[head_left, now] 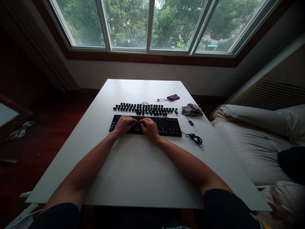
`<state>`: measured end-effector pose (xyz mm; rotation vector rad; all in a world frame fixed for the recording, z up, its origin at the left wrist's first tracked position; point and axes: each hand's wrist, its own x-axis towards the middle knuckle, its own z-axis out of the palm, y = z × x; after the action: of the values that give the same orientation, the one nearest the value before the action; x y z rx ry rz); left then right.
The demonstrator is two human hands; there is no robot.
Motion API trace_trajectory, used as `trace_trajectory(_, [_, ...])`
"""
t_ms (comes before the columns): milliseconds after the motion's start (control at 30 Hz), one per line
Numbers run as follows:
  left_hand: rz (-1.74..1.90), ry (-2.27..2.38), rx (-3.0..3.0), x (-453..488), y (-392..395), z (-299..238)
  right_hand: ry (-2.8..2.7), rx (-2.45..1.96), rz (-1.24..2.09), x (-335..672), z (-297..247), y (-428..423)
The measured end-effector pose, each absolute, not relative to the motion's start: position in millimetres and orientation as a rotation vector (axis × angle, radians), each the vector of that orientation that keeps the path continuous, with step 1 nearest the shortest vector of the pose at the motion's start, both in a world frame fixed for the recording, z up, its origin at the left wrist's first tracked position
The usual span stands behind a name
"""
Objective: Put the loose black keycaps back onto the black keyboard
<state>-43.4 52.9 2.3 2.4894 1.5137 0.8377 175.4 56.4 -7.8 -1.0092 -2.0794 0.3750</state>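
Note:
A black keyboard (pixel 166 127) lies on the white table in front of me, both my hands over its middle. My left hand (pixel 124 124) rests on its left half, fingers bent inward and pointing right, closed. Close beside it, my right hand (pixel 150 127) curls down onto the keys, its fingertips pressed together. Whatever sits between the fingers is too small to make out. Behind the keyboard, loose black keycaps (pixel 152 110) stand in uneven rows. A thin wire loop (pixel 145 103) shows among them. The keyboard's bundled cable (pixel 195 138) lies at its right.
On the white table (pixel 143 171), a grey crumpled cloth (pixel 192 110) and a small dark tool with wire loops (pixel 191 122) lie at the right. A purple cloth (pixel 173 97) and a cotton swab (pixel 162 100) are farther back. A pale sofa (pixel 250 143) stands right of the table.

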Motion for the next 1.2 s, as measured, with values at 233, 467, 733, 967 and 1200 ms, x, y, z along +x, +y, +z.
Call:
trace_trajectory(233, [0.825, 1.508, 2.519, -42, 52, 3, -2.080, -1.009, 0.383, 176, -6, 56])
trace_trajectory(467, [0.827, 1.473, 2.504, -37, 50, 5, -2.091, -1.014, 0.371, 175, -7, 56])
trace_trajectory(733, [0.824, 1.480, 2.415, -44, 52, 6, -2.182, -0.991, 0.320, 174, -9, 56])
trace_trajectory(967, [0.743, 1.415, 2.435, -53, 55, 9, -2.266, -0.963, 0.264, 175, -6, 55])
trace_trajectory(1200, [0.765, 1.503, 2.420, -57, 55, 5, -2.336, -0.912, 0.195, 171, -2, 46])
